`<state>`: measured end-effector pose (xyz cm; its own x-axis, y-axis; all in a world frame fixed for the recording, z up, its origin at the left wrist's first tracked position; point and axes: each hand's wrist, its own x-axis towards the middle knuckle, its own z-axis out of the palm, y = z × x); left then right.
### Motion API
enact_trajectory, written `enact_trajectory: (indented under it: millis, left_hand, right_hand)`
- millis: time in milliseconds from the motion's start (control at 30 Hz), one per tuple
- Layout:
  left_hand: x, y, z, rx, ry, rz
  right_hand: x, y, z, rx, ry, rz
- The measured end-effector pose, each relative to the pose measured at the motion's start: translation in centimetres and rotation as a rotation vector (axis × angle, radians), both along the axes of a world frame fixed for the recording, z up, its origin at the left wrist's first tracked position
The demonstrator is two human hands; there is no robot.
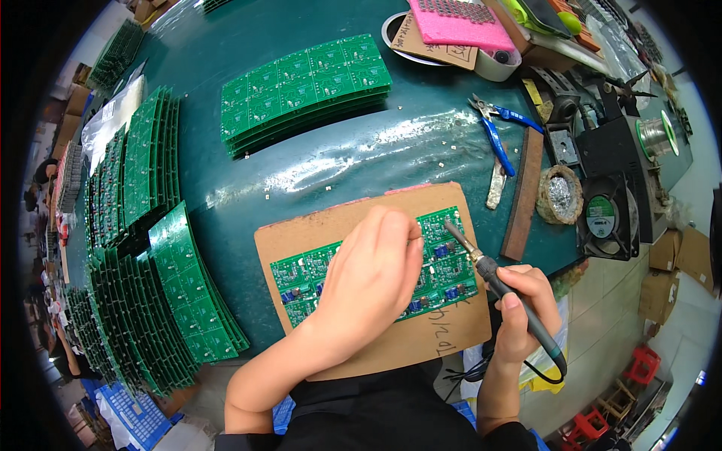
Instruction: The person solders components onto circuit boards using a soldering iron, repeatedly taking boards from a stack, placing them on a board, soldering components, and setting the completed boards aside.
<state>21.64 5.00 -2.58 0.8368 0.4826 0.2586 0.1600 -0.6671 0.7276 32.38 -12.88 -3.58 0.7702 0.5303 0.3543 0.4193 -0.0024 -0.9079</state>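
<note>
A green circuit board (451, 272) with blue and silver parts lies on a brown cardboard sheet (391, 349) in front of me. My right hand (526, 308) is closed round the grey handle of a soldering iron (505, 289), its tip pointing up and left over the board's upper right part. Above the board's middle is my left hand (376, 267), its fingers curled together and turned away. Whatever those fingers hold, if anything, is hidden. The left hand and forearm cover part of the board.
Stacked green boards (304, 90) lie at the back, with more racked rows (135, 316) on the left. On the right are blue-handled cutters (496, 143), a rusty metal bar (524, 199), a tin of metallic wool (559, 197), a fan (604, 214) and a solder spool (657, 137).
</note>
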Motion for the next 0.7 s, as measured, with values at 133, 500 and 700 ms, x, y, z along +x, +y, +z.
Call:
enact_trajectory:
  millis: [133, 500, 700]
  left_hand:
    - [1.4, 0.1, -1.9, 0.103, 0.039, 0.022]
    - [2.0, 0.1, -2.4, 0.143, 0.034, 0.042]
    - [2.2, 0.0, -2.8, 0.19, 0.01, 0.019]
  right_hand:
    - [0.5, 0.6, 0.1, -0.034, -0.031, 0.036]
    - [1.6, 0.7, 0.0, -0.039, 0.113, 0.104]
    - [1.5, 0.5, 0.3, -0.073, 0.119, 0.116]
